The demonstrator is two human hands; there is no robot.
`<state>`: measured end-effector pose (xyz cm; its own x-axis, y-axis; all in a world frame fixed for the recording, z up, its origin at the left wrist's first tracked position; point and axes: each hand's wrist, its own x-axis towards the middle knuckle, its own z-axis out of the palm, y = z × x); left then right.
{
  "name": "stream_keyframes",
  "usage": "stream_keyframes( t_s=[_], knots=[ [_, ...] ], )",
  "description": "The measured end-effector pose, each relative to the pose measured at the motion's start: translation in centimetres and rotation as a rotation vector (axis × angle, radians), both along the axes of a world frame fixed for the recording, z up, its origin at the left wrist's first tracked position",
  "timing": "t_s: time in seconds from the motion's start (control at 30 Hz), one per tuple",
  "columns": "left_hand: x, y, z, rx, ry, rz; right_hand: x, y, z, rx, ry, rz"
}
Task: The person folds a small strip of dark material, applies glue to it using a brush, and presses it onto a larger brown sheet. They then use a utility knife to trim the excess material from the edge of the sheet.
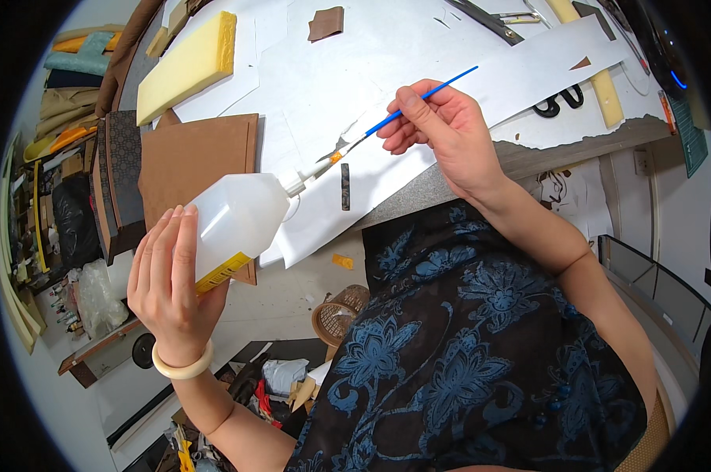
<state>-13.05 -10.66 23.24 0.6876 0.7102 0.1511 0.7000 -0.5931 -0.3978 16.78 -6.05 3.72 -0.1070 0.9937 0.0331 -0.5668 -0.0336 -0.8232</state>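
Observation:
My left hand (167, 275) is wrapped round a translucent white squeeze bottle (241, 212) with a yellow label, tilted so that its nozzle points up and to the right. Between the thumb and fingers of my right hand (442, 130) is a thin paintbrush (383, 123) with a blue handle. The brush's orange-tinted head meets the bottle's nozzle tip (316, 169), or lies very close to it; which of the two I cannot tell. Below that spot a small dark strip (345, 187) lies on the white paper. Brown leather panels (194, 153) are stacked behind the bottle.
A yellow foam block (186, 71) and a folded brown leather piece (326, 24) lie on the far side of the table. Scissors (489, 20) rest at the far right. A wicker basket (340, 315) stands on the floor below the table edge, beside scattered scraps.

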Motion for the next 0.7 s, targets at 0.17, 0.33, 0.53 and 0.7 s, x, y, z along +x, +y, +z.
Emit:
stream_keyframes(
  t_s=[0.17, 0.33, 0.53, 0.7],
  knots=[
    [0.0, 0.0, 0.0, -0.007, -0.003, 0.000, -0.1, 0.0, 0.0, -0.005, -0.003, -0.004],
    [0.0, 0.0, -0.1, -0.009, -0.014, -0.004, -0.1, 0.0, 0.1, -0.020, 0.011, 0.000],
    [0.1, -0.1, -0.3, -0.010, -0.030, -0.002, 0.0, 0.1, -0.3, -0.060, 0.060, 0.022],
    [-0.4, 0.2, -1.2, -0.030, -0.062, -0.010, 0.8, 0.4, 0.1, -0.181, 0.124, 0.042]
  ],
)
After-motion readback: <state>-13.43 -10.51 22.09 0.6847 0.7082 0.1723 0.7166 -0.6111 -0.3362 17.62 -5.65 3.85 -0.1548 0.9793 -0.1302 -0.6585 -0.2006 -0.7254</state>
